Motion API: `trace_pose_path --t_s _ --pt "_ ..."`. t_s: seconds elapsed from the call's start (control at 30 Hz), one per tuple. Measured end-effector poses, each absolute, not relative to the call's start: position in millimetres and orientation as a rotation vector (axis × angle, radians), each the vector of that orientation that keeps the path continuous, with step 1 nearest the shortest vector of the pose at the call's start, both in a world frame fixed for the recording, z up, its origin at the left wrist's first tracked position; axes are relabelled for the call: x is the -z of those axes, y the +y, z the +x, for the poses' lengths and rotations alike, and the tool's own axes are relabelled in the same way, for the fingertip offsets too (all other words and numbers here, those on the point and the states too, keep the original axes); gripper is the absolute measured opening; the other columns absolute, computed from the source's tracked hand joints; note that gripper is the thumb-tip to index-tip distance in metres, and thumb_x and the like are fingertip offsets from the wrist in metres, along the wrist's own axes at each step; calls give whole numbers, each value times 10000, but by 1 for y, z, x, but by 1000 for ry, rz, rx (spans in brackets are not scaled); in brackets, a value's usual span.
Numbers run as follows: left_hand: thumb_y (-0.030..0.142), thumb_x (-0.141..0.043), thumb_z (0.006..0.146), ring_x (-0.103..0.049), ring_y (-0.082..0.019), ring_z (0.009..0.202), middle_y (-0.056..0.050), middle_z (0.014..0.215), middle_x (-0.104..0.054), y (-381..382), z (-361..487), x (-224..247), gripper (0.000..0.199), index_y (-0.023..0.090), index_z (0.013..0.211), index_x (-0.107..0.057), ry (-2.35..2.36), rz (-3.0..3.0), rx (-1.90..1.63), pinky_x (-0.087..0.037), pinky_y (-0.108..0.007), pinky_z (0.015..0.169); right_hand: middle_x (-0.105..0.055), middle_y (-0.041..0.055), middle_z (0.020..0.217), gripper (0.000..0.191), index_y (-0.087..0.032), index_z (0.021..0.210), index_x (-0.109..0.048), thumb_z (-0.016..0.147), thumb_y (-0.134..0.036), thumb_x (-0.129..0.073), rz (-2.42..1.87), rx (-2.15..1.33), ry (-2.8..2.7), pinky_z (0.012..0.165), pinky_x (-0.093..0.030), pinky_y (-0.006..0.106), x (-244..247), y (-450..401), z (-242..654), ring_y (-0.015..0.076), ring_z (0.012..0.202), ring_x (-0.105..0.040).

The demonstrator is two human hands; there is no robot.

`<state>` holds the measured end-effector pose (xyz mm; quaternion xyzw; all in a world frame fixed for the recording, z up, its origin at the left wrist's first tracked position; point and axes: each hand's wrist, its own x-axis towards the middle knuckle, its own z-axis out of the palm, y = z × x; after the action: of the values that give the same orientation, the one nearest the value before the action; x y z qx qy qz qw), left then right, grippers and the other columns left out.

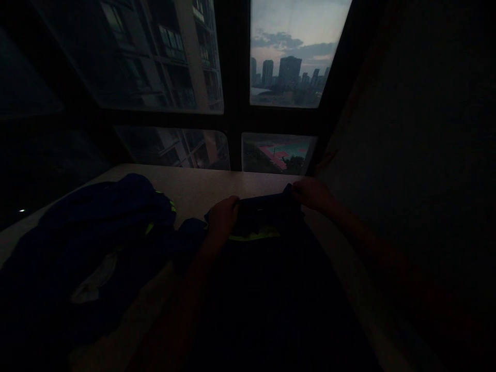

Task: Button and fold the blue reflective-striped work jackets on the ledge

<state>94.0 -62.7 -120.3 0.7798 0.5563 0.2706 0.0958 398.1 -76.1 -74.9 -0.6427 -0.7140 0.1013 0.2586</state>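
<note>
A dark navy garment (pixel 267 209) with a yellow-green strip lies spread in front of me, its far edge stretched between my two hands. At that edge's left end, my left hand (pixel 223 218) is closed on the cloth. My right hand (pixel 311 192) pinches the far right corner and lifts it slightly. The garment's lower part fades into darkness, so its full shape and exact kind are hard to make out.
To the left a heap of blue clothing (pixel 116 206) with yellow-green trim and a whitish patch lies on the pale surface (pixel 201 183). Dark-framed windows (pixel 236 121) stand beyond it. A dark wall (pixel 406 129) rises on the right. Light is very low.
</note>
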Motion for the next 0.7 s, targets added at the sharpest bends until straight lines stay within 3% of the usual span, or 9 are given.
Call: trace_pose_path --t_s 0.17,0.23,0.33,0.4,0.5,0.6,0.7 --pt "232 -400 948 -624 -268 1125 -114 1245 -672 -66 99 106 384 217 1261 -623 1641 2380 -934 -439 -379 982 -706 97 835 151 -227 898 -717 830 -273 -590 -1857 11 -1810 750 -432 355 68 -78 392 262 845 -649" --pt "288 -419 945 -635 -285 1086 -142 1216 -671 -68 102 105 373 202 1237 -635 1770 2333 -903 -458 -399 950 -700 75 775 177 -229 941 -719 806 -241 -604 -1808 -93 -1727 732 -446 346 66 -78 389 242 794 -650" --pt "395 -482 908 -669 -318 970 -161 1041 -716 -67 101 107 350 201 1087 -712 1892 2251 -654 -491 -429 863 -629 9 567 262 -230 1019 -712 777 -225 -614 -1726 -479 -1554 603 -449 310 63 -77 388 183 572 -597" --pt "374 -495 891 -679 -309 943 -146 990 -735 -62 97 109 324 214 1033 -738 1825 2208 -605 -492 -417 852 -584 -15 492 249 -214 995 -713 763 -248 -632 -1664 -741 -1420 501 -413 272 61 -77 387 142 462 -530" --pt "298 -489 873 -692 -258 875 -108 1012 -750 -47 90 101 323 217 1059 -740 1676 2124 -685 -500 -359 811 -602 -2 523 197 -186 905 -709 733 -277 -685 -1538 -919 -1260 435 -367 231 56 -73 386 108 445 -506" --pt "246 -488 854 -693 -240 836 -85 976 -758 -23 89 78 322 199 1043 -745 1622 2045 -809 -499 -334 775 -616 13 572 171 -173 865 -690 733 -282 -704 -1445 -889 -1176 452 -390 229 48 -58 383 108 478 -527" --pt "202 -492 856 -660 -278 994 -124 1045 -741 9 100 51 289 156 990 -744 1713 2014 -979 -468 -367 868 -636 30 640 129 -163 843 -673 772 -269 -650 -1410 -760 -1179 522 -450 248 41 -29 376 123 539 -573"
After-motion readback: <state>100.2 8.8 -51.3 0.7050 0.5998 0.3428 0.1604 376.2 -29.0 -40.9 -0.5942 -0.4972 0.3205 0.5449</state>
